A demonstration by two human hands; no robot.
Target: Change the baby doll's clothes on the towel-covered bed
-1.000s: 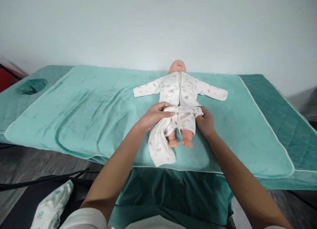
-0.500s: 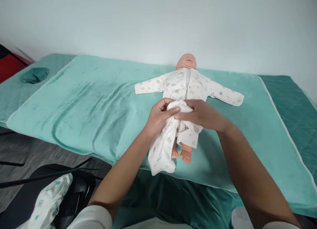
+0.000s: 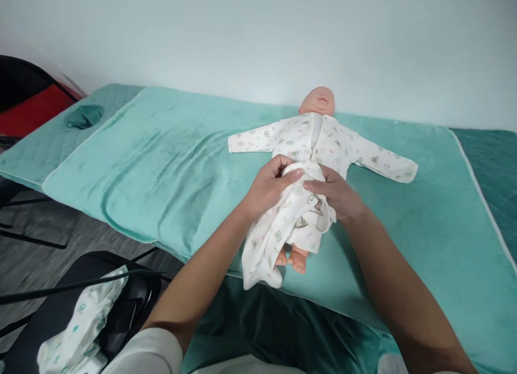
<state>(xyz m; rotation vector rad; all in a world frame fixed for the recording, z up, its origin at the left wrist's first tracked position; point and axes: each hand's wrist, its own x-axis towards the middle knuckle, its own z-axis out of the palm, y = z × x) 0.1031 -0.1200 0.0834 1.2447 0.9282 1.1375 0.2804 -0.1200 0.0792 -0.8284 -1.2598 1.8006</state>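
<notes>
A baby doll (image 3: 317, 100) lies on its back, wearing a white long-sleeved top (image 3: 335, 139) with small printed animals and a row of buttons. Over its lower body I hold a matching white printed baby garment (image 3: 269, 239), bunched up at its upper edge. My left hand (image 3: 272, 185) pinches the cloth, thumb on top. Opposite it, my right hand (image 3: 337, 193) grips the other side, also with the thumb on top. One part of the garment hangs toward the bed's front edge. The doll's bare feet (image 3: 298, 260) show below the cloth; its legs are mostly covered.
The doll lies on a green padded bed (image 3: 181, 147) with a face hole (image 3: 84, 117) at the left end. A black chair (image 3: 133, 298) at lower left bears a white cloth with green prints (image 3: 83, 320). Another chair with red cloth (image 3: 36, 112) stands far left.
My view has shifted left, so the bed and doll appear further right. Both hands keep their hold on the garment; its right part has spread a little, showing a loop of edging.
</notes>
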